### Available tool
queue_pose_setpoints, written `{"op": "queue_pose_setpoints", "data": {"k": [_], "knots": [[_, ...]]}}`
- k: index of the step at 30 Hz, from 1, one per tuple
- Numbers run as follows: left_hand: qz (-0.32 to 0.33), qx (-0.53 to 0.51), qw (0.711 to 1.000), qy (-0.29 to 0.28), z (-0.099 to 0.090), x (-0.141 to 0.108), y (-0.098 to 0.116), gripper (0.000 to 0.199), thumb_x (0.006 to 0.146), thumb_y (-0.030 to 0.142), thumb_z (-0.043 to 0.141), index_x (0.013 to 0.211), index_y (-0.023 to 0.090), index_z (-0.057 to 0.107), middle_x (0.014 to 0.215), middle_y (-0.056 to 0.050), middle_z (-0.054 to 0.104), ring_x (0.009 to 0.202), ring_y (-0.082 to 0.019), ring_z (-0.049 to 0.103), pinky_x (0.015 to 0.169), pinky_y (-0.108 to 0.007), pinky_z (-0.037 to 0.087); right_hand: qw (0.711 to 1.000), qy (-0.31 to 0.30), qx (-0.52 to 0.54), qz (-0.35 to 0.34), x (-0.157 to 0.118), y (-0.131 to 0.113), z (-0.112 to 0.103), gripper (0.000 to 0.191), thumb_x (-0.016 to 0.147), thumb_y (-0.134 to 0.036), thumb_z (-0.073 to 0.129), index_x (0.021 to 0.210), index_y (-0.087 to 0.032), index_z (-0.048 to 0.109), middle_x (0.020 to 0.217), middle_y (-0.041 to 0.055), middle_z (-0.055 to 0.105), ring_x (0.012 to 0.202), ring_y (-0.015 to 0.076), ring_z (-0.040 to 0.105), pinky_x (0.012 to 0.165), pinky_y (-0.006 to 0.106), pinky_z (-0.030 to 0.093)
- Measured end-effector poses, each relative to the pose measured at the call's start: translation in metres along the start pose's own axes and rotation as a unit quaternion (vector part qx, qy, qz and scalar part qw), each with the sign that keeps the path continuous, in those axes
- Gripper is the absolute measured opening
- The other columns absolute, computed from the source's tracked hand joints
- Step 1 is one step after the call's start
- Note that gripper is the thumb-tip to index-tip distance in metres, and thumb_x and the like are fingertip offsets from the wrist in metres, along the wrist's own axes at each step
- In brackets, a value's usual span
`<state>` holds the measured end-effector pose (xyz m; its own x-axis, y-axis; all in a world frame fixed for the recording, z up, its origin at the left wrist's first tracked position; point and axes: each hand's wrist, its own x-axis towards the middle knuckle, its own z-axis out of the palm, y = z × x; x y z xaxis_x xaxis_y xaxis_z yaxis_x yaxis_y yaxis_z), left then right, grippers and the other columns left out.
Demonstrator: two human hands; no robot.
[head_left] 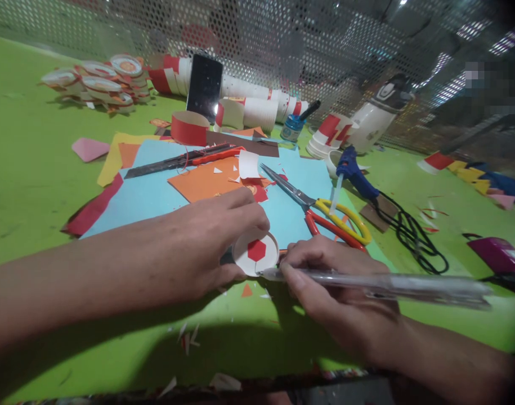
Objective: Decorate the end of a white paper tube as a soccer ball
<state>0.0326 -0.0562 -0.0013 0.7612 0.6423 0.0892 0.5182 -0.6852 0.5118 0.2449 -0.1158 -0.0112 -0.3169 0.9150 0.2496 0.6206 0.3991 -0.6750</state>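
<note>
Worktop (29,185): pale blue sheet (151,202), hands and tools are being carried on its green surface.
White flask (369,124): is being closed by its black lid, between 1 and 2 o'clock from the round base; its contents cannot be told.
Left hand (217,230): the round base is being clamped at its rim between fingers and thumb.
Right hand (348,306): the pen is being clamped near its tip by the fingers.
Scissors (293,191): are being left unheld, between 1 and 2 o'clock; the forearm could be caught on the handles if the right hand is being swung outward.
Stacked cups (331,132): are being nested one in another, at 1 o'clock.
Pen (379,284): is being pointed in from 3 o'clock; a crooked mark could be caused by a slipping tip.
Blue jar (291,128): a dark-handled tool is being propped at its mouth, just past 12.
Round base (241,256): is being held at the near edge of the sheet; it could be turned by a loosening left grip, and fresh ink could be smudged by a brushing thumb.
Red hexagon (256,250): is being framed by the rim, a thin dark line running from it toward 6 o'clock.
</note>
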Motion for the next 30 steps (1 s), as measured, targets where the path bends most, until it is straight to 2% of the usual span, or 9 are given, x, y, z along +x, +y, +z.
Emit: {"op": "queue_pose_setpoints", "data": {"k": [4, 15, 22, 27, 30], "knots": [[0.010, -0.002, 1.000, 0.003, 0.0010, 0.0003, -0.0005, 0.012, 0.083, 0.022, 0.060, 0.094, 0.021, 0.055, 0.104, -0.006, 0.055, 0.088, -0.020, 0.055, 0.070, -0.030, 0.044, 1.000, 0.022, -0.020, 0.003, -0.0005, 0.0002, -0.0014, 0.008, 0.085, -0.024, 0.060, 0.078, -0.022, 0.064, 0.064, -0.0038, 0.066, 0.052, 0.0108, 0.058, 0.050, 0.022, 0.046], [0.028, 0.009, 1.000, 0.009, 0.0004, -0.0007, 0.0009, 0.010, 0.085, 0.022, 0.057, 0.095, 0.021, 0.056, 0.106, -0.007, 0.053, 0.092, -0.021, 0.054, 0.074, -0.031, 0.044, 1.000, -0.002, -0.013, 0.000, 0.0008, -0.0012, -0.0008, 0.009, 0.083, -0.020, 0.061, 0.075, -0.022, 0.063, 0.063, -0.0055, 0.066, 0.051, 0.0088, 0.057, 0.049, 0.020, 0.044], [0.019, 0.008, 1.000, 0.009, 0.0022, -0.0004, 0.0008, 0.013, 0.085, 0.023, 0.058, 0.097, 0.021, 0.056, 0.105, -0.006, 0.053, 0.084, -0.019, 0.055, 0.069, -0.030, 0.044, 1.000, -0.008, -0.001, -0.002, 0.0020, -0.0006, -0.0020, 0.007, 0.083, -0.019, 0.062, 0.077, -0.021, 0.063, 0.063, -0.0068, 0.065, 0.052, 0.0072, 0.056, 0.049, 0.018, 0.044], [0.026, 0.013, 0.999, 0.012, 0.0029, -0.0009, 0.0016, 0.010, 0.087, 0.024, 0.056, 0.096, 0.020, 0.057, 0.104, -0.006, 0.053, 0.085, -0.018, 0.054, 0.070, -0.030, 0.045, 0.999, 0.047, -0.008, -0.013, 0.0016, 0.0007, -0.0011, 0.007, 0.084, -0.021, 0.062, 0.078, -0.022, 0.065, 0.063, -0.0065, 0.065, 0.050, 0.0070, 0.054, 0.048, 0.018, 0.044], [0.029, 0.017, 0.999, 0.016, 0.0031, -0.0007, 0.0018, 0.010, 0.087, 0.024, 0.057, 0.096, 0.019, 0.057, 0.103, -0.006, 0.053, 0.084, -0.018, 0.054, 0.070, -0.030, 0.044, 0.999, 0.038, -0.007, -0.020, 0.0015, 0.0008, -0.0008, 0.007, 0.084, -0.019, 0.062, 0.078, -0.021, 0.065, 0.061, -0.0072, 0.064, 0.049, 0.0061, 0.053, 0.048, 0.017, 0.042]]}}
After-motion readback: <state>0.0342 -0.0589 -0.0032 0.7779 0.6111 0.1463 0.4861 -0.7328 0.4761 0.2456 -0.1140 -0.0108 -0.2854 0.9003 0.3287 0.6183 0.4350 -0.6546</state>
